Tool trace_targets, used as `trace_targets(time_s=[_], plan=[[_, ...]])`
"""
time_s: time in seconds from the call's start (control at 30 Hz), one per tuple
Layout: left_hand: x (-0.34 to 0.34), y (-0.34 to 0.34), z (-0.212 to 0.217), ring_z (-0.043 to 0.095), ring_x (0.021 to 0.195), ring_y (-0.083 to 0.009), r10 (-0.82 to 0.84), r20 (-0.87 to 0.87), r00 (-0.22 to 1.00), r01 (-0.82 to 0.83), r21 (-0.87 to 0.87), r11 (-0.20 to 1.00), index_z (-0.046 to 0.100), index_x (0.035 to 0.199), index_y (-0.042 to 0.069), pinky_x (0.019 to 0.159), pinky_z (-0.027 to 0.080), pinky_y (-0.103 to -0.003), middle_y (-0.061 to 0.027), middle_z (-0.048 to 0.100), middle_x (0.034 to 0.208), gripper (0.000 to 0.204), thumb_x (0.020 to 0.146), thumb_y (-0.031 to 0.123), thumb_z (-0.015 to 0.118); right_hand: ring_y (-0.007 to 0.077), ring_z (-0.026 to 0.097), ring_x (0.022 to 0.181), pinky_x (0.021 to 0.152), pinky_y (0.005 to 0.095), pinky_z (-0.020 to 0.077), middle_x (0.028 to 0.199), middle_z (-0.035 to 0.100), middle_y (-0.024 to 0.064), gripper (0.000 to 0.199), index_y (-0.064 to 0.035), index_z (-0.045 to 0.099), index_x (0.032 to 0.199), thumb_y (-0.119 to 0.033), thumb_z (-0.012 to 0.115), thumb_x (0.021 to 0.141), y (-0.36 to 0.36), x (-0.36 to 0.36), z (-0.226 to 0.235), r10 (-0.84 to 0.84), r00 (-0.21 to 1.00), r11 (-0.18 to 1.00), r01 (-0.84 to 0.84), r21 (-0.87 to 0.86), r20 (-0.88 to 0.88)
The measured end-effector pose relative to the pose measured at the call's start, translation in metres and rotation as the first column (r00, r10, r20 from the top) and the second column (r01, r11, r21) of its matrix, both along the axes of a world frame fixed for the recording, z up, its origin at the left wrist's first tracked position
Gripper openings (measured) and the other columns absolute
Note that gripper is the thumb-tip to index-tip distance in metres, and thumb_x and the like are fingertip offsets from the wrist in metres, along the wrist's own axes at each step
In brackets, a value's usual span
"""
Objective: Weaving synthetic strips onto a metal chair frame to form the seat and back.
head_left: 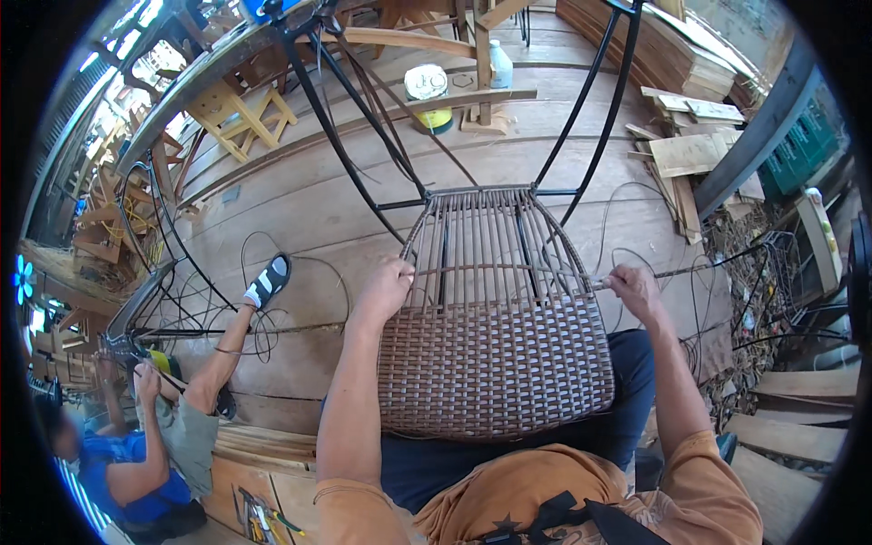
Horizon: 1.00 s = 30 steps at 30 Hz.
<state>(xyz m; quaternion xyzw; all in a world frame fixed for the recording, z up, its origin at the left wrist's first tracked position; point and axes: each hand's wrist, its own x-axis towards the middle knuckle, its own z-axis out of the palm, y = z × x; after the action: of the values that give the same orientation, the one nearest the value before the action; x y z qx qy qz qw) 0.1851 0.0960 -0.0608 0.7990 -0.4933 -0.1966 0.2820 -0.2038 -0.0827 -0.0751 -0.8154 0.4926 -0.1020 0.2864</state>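
Observation:
A chair frame with a half-woven panel (495, 363) of brown synthetic wicker rests on my lap. The part nearer me is densely woven; farther off, only lengthwise strands (477, 227) are strung. Across these strands runs a loose brown weaving strip (490, 268), bowed slightly away from the finished rows. My left hand (389, 289) is closed at the panel's left edge, where the strip ends under its fingers. Just off the right edge, my right hand (634, 291) pinches the strip, with its fingertips close to the frame. Black metal legs (341, 132) reach away from the panel.
Thin strands (627, 195) curl over the plank floor on both sides. At the left a person in blue (132, 472) works on another chair frame. Scrap wood (686, 154) is piled at the right. A tub (429, 95) and a bottle (500, 65) stand ahead; pliers (263, 522) lie lower left.

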Motion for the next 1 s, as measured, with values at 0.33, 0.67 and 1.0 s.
trace_targets(time_s=[0.33, 0.67, 1.0], plan=[[0.048, 0.085, 0.022, 0.056, 0.097, -0.0409, 0.464, 0.213, 0.859, -0.495, 0.122, 0.86, 0.063, 0.097, 0.0, 0.084, 0.044, -0.045, -0.0263, 0.06, 0.099, 0.043, 0.084, 0.04, 0.053, 0.0219, 0.057, 0.084, 0.079, 0.0315, 0.0442, 0.089, 0.06, 0.0133, 0.034, -0.0001, 0.055, 0.108, -0.029, 0.047, 0.092, 0.046, -0.007, -0.001, -0.348, 0.878, 0.935, 0.35, 0.056, 0.328], [-0.039, 0.024, 0.01, 0.059, 0.098, -0.0399, 0.167, 0.196, 0.966, -0.228, 0.346, 0.91, 0.037, 0.123, -0.015, 0.086, 0.046, -0.042, -0.0302, 0.06, 0.1, 0.082, 0.078, 0.051, 0.055, 0.0357, 0.058, 0.092, 0.083, 0.0373, 0.042, 0.095, 0.062, 0.0237, 0.051, 0.0044, 0.054, 0.109, -0.04, 0.035, 0.095, 0.104, 0.011, -0.005, -0.269, 0.954, 0.952, 0.243, 0.187, 0.129], [-0.049, 0.031, 0.011, 0.051, 0.109, -0.0426, 0.248, -0.013, 0.969, -0.236, 0.257, 0.937, 0.033, 0.126, -0.015, 0.095, 0.04, -0.043, -0.0359, 0.049, 0.117, 0.078, 0.083, 0.047, 0.052, 0.0314, 0.059, 0.084, 0.079, 0.0353, 0.0429, 0.087, 0.062, 0.0219, 0.053, 0.0058, 0.058, 0.101, -0.043, 0.037, 0.094, 0.099, 0.003, -0.015, -0.281, 0.947, 0.948, 0.247, 0.202, 0.159]])
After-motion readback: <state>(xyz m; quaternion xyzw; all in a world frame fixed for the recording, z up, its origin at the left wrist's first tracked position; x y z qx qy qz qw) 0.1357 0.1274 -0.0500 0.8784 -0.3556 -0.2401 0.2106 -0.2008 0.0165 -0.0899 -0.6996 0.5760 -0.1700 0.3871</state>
